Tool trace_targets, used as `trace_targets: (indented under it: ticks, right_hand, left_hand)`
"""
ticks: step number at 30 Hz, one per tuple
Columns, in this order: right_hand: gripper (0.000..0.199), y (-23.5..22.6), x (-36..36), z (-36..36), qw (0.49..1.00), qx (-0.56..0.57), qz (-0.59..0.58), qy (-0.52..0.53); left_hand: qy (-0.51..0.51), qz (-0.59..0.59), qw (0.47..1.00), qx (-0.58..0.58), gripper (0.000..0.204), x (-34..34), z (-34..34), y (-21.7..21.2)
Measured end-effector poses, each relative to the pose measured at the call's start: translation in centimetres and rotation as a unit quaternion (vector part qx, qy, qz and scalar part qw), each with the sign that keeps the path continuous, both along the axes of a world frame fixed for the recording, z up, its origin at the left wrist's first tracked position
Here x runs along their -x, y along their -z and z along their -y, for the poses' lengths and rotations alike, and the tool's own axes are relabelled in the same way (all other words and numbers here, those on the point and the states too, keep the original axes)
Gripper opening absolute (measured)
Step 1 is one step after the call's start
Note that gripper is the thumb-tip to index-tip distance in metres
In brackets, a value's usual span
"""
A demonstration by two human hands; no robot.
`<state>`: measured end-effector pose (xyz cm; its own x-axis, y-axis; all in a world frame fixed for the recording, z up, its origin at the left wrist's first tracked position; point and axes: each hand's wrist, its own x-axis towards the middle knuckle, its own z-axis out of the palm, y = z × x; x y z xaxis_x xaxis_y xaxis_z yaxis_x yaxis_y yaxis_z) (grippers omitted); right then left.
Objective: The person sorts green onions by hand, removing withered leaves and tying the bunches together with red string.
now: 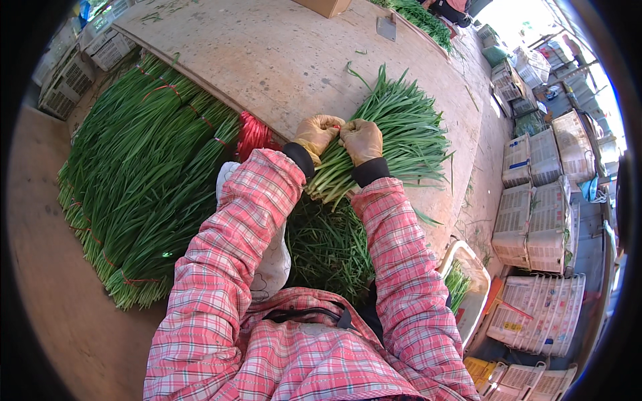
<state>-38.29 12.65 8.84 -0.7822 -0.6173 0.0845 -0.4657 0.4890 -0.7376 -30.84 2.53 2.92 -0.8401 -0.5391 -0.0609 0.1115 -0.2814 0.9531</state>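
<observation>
A loose bunch of green garlic chives [401, 134] lies on the wooden table, its pale stem ends toward me. My left hand [317, 136], in a yellowish glove, is closed in a pinch over the stems. Close beside it, almost touching, my gloved right hand [362, 140] is closed too. A bit of red tie [336, 127] shows between the fingertips of both hands; the rest of it is hidden. Left of my left wrist, a bundle of red ties [254, 136] hangs at the table's edge.
The wooden table [267, 60] carries a flat metal blade [386, 29], a cardboard box [324, 5] and more greens at the far end. A large stack of tied chives [154, 174] stands at left. Loose greens [328, 247] lie below my hands. Plastic crates [535, 220] line the right side.
</observation>
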Motion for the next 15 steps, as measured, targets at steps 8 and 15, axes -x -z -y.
trace_targets:
  ticks: [8, 15]
  right_hand:
    - [0.020, -0.4, -0.4, -0.3, 0.999, -0.025, -0.023, 0.007]
    - [0.018, -0.4, -0.3, 0.2, 0.998, -0.043, -0.048, 0.027]
  left_hand:
    - [-0.044, 0.017, 0.996, -0.070, 0.016, -0.2, -0.6, -1.3]
    - [-0.065, 0.033, 0.997, -0.038, 0.021, 0.1, -0.7, -1.0]
